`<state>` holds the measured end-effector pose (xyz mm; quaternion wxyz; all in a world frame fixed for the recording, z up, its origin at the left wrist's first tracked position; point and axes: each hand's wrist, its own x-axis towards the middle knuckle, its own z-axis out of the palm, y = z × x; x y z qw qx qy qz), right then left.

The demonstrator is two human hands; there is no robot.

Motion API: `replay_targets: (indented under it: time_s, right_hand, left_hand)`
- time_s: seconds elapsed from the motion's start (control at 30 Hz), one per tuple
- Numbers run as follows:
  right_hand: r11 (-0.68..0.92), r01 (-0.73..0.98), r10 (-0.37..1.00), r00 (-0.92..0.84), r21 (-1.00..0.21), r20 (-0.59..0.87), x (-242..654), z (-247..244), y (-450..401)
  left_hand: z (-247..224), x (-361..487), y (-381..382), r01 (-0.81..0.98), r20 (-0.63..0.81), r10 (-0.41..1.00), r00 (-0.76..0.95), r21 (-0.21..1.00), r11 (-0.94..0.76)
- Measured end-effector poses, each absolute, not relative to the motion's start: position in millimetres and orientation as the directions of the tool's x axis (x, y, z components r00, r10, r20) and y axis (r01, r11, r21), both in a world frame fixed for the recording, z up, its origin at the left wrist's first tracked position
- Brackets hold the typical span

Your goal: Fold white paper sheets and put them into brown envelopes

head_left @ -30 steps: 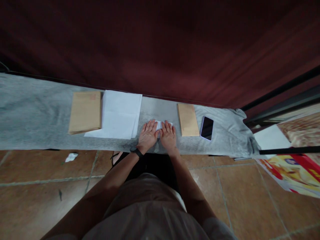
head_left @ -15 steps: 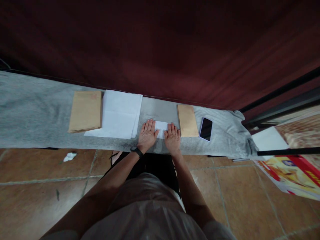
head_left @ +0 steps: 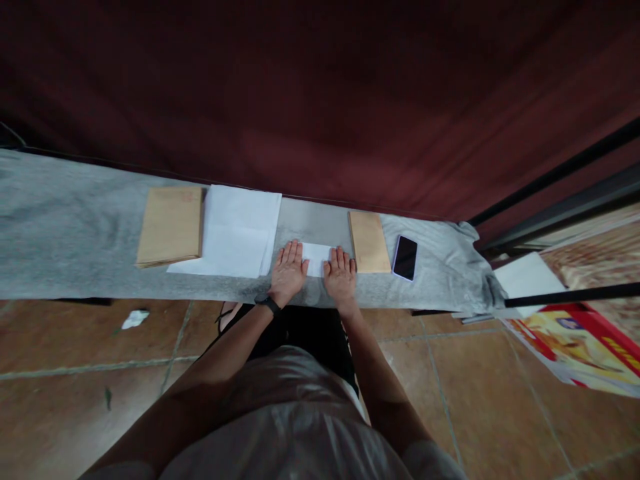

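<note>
A small white sheet of folded paper (head_left: 316, 259) lies on the grey cloth in front of me. My left hand (head_left: 289, 270) rests flat over its left end, fingers stretched out and pointing away from me. Over the right end lies my right hand (head_left: 341, 272), also flat, the thumb turned in toward the paper. Only the middle of the paper shows between the two hands. Just beyond my right hand is a brown envelope (head_left: 370, 242). To the left of my left hand are larger white sheets (head_left: 240, 230), slightly out of line with one another.
A stack of brown envelopes (head_left: 170, 227) sits left of the white sheets. A phone (head_left: 405, 258) with a purple edge lies at the right. The grey cloth (head_left: 75, 233) covers a narrow table against a dark red curtain (head_left: 300, 100). A colourful box (head_left: 575, 347) stands on the right.
My hands have spread slightly apart, and more of the white paper shows between them. The whole view has shifted a little.
</note>
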<state>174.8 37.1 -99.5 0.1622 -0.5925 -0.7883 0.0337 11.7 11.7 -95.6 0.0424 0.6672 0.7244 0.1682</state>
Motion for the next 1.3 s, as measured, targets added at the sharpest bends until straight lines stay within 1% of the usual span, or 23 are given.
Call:
replay_targets:
  time_s: [0.3,0.4,0.47,0.57,0.63,0.7,0.97,1.1,1.3]
  right_hand:
    - [0.292,0.926,0.944,-0.239,-0.239,0.228,174.4,-98.6,35.5]
    - [0.296,0.924,0.942,-0.241,-0.241,0.233,174.2,-98.1,35.1]
    - [0.295,0.923,0.943,-0.240,-0.248,0.230,173.9,-97.8,35.0]
    - [0.286,0.924,0.949,-0.237,-0.254,0.209,173.5,-97.8,35.2]
    - [0.287,0.924,0.950,-0.241,-0.253,0.200,173.7,-98.0,35.6]
    - [0.297,0.922,0.947,-0.251,-0.250,0.201,174.3,-98.4,35.9]
    - [0.319,0.917,0.938,-0.270,-0.240,0.216,176.3,-100.0,35.9]
    - [0.316,0.916,0.941,-0.269,-0.246,0.206,175.9,-98.8,36.1]
    - [0.310,0.916,0.945,-0.268,-0.256,0.185,174.9,-94.0,35.4]
  left_hand:
    - [-93.1,4.0,3.4,0.932,0.152,0.967,-0.207,0.331,0.148]
    - [-87.9,2.4,0.7,0.932,0.140,0.966,-0.219,0.322,0.165]
    - [-83.8,3.9,-2.5,0.942,0.162,0.969,-0.189,0.309,0.132]
    - [-80.5,11.6,-10.9,0.955,0.217,0.975,-0.049,0.296,-0.018]
    - [-81.6,18.5,-17.9,0.949,0.215,0.974,0.065,0.290,-0.127]
    - [-84.5,24.2,-24.6,0.943,0.194,0.972,0.132,0.278,-0.183]
    - [-88.5,22.7,-33.8,0.948,0.167,0.967,0.193,0.222,-0.227]
    - [-87.1,20.9,-35.0,0.940,0.177,0.960,0.218,0.226,-0.255]
    - [-86.2,20.9,-35.3,0.939,0.168,0.963,0.211,0.239,-0.247]
